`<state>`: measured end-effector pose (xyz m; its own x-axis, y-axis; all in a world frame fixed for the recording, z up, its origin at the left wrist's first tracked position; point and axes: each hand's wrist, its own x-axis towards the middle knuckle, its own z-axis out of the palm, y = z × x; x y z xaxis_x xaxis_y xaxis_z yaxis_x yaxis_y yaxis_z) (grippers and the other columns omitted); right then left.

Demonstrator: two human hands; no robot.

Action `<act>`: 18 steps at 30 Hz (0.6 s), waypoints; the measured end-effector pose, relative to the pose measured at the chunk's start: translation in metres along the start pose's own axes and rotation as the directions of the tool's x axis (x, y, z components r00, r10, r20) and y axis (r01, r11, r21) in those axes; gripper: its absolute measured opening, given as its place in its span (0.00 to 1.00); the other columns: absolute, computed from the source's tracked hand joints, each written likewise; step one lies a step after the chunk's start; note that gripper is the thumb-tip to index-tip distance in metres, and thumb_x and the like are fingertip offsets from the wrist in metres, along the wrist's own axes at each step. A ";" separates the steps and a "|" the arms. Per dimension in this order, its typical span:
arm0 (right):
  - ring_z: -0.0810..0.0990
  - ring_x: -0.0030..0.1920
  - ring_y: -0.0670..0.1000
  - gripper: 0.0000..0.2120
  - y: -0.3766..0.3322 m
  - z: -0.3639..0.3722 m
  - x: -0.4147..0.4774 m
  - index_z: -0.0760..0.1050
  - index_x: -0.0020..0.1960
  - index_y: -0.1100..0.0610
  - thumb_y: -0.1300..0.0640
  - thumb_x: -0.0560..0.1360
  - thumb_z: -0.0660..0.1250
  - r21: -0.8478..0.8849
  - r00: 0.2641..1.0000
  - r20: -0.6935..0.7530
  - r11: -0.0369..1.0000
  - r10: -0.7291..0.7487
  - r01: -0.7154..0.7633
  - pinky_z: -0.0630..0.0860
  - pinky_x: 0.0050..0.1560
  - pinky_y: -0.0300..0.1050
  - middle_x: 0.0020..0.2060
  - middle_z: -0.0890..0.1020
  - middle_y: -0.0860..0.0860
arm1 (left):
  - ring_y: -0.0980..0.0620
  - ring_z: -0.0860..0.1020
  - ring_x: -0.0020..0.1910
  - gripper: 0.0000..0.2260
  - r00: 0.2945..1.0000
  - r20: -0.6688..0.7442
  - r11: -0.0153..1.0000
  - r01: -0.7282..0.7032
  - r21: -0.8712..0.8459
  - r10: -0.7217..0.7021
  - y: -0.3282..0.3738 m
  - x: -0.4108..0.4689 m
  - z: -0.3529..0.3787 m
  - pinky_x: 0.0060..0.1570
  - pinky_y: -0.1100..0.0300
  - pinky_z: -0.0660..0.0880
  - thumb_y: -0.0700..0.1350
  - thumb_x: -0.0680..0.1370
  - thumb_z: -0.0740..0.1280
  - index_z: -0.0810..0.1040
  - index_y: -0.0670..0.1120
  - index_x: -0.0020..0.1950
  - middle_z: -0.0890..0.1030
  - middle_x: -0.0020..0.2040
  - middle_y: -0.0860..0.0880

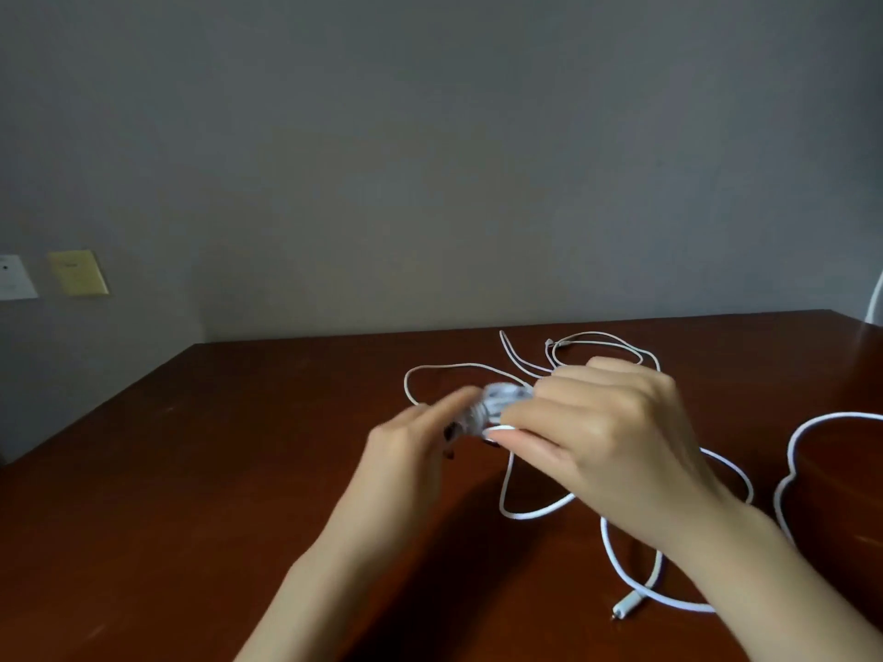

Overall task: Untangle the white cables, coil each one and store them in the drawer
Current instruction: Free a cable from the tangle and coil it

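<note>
Here, in the head view, the only one, both hands hang above the brown table (191, 494). Between them is a small coil (497, 403) of thin white cable, smeared by motion. The right hand (607, 437) has its fingers curled over the coil's top and its thumb tucked beneath, so it grips the bundle. The left hand (406, 451) reaches in from eight o'clock with its fingers stretched toward the coil. It is too blurred to tell whether it pinches a strand or merely touches. A small dark piece (449, 434) shows by its fingertips, and I cannot tell what it is.

From the coil, the thin cable (458, 366) runs out in loose loops on the table toward twelve o'clock. A thicker white cable (521, 516) sprawls from five o'clock round to three, partly under the right wrist, with its plug end (627, 608) lying at five o'clock. Two wall plates (76, 272) sit at nine o'clock. No drawer is in sight.

The winding looks only part done, to my eye. The risk is that the free loops cross near one o'clock. A quick pull could snug them into a knot or drag the thicker cable along. A slackened right thumb would let the coil spring apart.
</note>
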<state>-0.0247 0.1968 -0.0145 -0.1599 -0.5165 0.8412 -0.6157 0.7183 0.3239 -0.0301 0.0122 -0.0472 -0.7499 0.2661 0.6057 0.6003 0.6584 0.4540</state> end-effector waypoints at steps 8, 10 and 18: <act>0.67 0.26 0.43 0.08 0.017 -0.014 0.001 0.81 0.29 0.52 0.51 0.60 0.79 0.598 0.738 0.384 0.459 0.554 -0.656 0.63 0.29 0.33 0.23 0.75 0.53 | 0.65 0.74 0.39 0.21 0.951 0.221 0.951 -0.156 -0.266 0.218 0.021 -0.005 0.003 0.39 0.73 0.66 0.33 0.80 0.58 0.75 0.53 0.65 0.78 0.45 0.58; 0.69 0.26 0.43 0.08 0.020 -0.016 0.001 0.81 0.27 0.53 0.50 0.56 0.77 0.596 0.562 0.602 0.149 0.568 -0.789 0.64 0.29 0.33 0.23 0.75 0.51 | 0.64 0.73 0.35 0.19 0.947 0.232 0.912 -0.120 -0.392 0.224 0.029 -0.007 0.005 0.38 0.72 0.66 0.33 0.80 0.58 0.76 0.53 0.64 0.78 0.42 0.60; 0.70 0.21 0.45 0.09 0.010 -0.004 -0.001 0.82 0.35 0.60 0.61 0.56 0.68 0.479 0.178 0.867 -0.681 0.465 -0.554 0.63 0.23 0.34 0.24 0.75 0.51 | 0.60 0.73 0.32 0.19 0.990 0.110 0.645 0.143 -0.751 -0.091 0.036 -0.011 0.008 0.36 0.69 0.71 0.32 0.80 0.57 0.68 0.55 0.63 0.75 0.33 0.54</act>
<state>-0.0276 0.2060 -0.0103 -0.9839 -0.1625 -0.0749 0.1384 -0.4258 -0.8942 -0.0020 0.0388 -0.0427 -0.8276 0.2803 0.4863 0.4887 -0.0664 0.8699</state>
